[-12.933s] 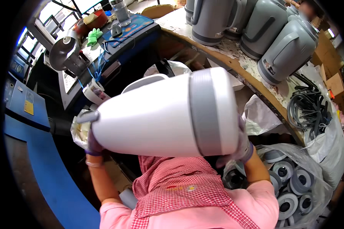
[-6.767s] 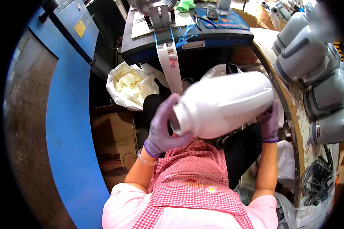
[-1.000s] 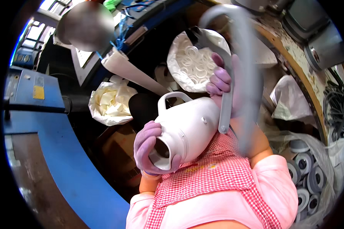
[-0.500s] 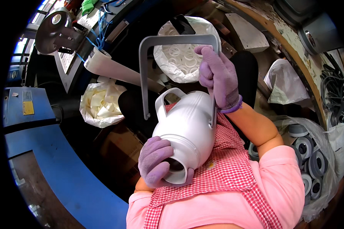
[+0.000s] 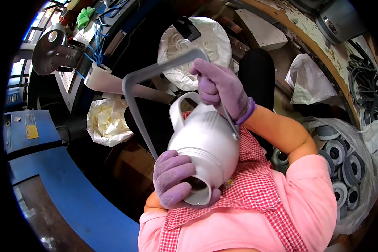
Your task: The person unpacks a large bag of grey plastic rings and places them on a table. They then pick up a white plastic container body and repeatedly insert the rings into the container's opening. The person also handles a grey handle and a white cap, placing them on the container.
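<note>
Left hand in a purple glove, curled around the open round end of a white plastic jug body, fingers wrapped over the rim, holding it close against the checked apron at the chest. Right hand, also gloved, closed around one leg of a grey U-shaped handle, right at the jug's upper shoulder beside the moulded white loop. Long axis of the jug tilted, open end low and toward the body, top end up and away. Grey handle straddling the jug, its crossbar well out to the upper left, one leg running down the left side, the other down the right side under the right hand; seated in the jug or only touching it, impossible to tell. Right hand nearer the handle, left hand nearer the base. Beyond, a white sack of white rings, a bag of pale scraps, a clear bag of grey-and-white round parts at the right, table along the top right.
</note>
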The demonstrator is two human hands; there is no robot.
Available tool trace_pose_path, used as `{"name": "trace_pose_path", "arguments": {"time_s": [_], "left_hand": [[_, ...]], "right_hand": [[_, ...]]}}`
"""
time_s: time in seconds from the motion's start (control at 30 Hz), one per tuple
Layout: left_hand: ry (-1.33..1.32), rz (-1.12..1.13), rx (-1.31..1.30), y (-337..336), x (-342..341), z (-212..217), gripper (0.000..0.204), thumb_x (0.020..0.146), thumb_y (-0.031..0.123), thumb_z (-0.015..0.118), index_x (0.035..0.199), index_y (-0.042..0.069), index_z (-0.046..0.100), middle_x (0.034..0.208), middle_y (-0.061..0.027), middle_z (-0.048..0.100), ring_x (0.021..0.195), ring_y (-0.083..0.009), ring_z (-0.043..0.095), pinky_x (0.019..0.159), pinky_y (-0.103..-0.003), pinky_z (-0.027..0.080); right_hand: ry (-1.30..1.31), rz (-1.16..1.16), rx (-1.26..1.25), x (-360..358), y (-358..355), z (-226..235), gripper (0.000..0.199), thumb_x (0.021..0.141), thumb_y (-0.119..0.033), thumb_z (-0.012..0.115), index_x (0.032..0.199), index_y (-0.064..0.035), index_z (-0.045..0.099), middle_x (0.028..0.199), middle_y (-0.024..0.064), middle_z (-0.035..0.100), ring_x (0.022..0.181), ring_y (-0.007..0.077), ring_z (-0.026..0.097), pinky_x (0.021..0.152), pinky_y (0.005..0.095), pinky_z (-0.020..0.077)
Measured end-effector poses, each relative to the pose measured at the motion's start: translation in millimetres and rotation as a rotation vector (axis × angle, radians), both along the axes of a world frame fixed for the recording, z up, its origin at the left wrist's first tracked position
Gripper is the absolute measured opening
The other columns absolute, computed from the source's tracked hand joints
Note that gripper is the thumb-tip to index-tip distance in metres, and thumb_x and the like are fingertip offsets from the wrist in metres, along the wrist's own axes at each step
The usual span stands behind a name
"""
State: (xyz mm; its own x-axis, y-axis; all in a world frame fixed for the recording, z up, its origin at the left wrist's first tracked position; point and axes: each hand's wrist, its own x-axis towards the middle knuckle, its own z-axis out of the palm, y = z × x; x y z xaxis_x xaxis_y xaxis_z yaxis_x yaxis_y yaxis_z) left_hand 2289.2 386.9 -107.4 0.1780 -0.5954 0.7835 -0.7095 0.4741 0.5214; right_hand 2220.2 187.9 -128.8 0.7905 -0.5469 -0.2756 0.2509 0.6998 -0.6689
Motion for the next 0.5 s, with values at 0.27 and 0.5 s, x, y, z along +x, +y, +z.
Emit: {"name": "trace_pose_path", "arguments": {"time_s": [0.27, 0.5], "left_hand": [[0.881, -0.363, 0.626, -47, 31, -14, 0.096, 0.074, 0.067, 0.067, 0.134, -0.006, 0.048, 0.136, -0.0159, 0.05, 0.127, -0.0258, 0.048, 0.108, -0.037, 0.035], [1.53, -0.824, 0.541, -44, 43, -66, 0.032, 0.078, 0.004, 0.054, 0.109, -0.004, 0.06, 0.131, -0.0267, 0.059, 0.123, -0.0333, 0.058, 0.111, -0.042, 0.041]], "right_hand": [[-0.296, 0.12, 0.308, -55, -14, -33, 0.041, 0.107, -0.041, 0.038, 0.117, -0.0099, 0.063, 0.055, -0.0097, 0.022, 0.042, 0.0031, 0.023, 0.042, 0.0217, 0.0217], [0.3, -0.193, -0.385, -109, 32, -10, 0.062, 0.089, -0.01, 0.052, 0.147, 0.002, 0.034, 0.077, 0.0001, 0.046, 0.066, 0.0095, 0.042, 0.065, 0.0221, 0.0385]]}}
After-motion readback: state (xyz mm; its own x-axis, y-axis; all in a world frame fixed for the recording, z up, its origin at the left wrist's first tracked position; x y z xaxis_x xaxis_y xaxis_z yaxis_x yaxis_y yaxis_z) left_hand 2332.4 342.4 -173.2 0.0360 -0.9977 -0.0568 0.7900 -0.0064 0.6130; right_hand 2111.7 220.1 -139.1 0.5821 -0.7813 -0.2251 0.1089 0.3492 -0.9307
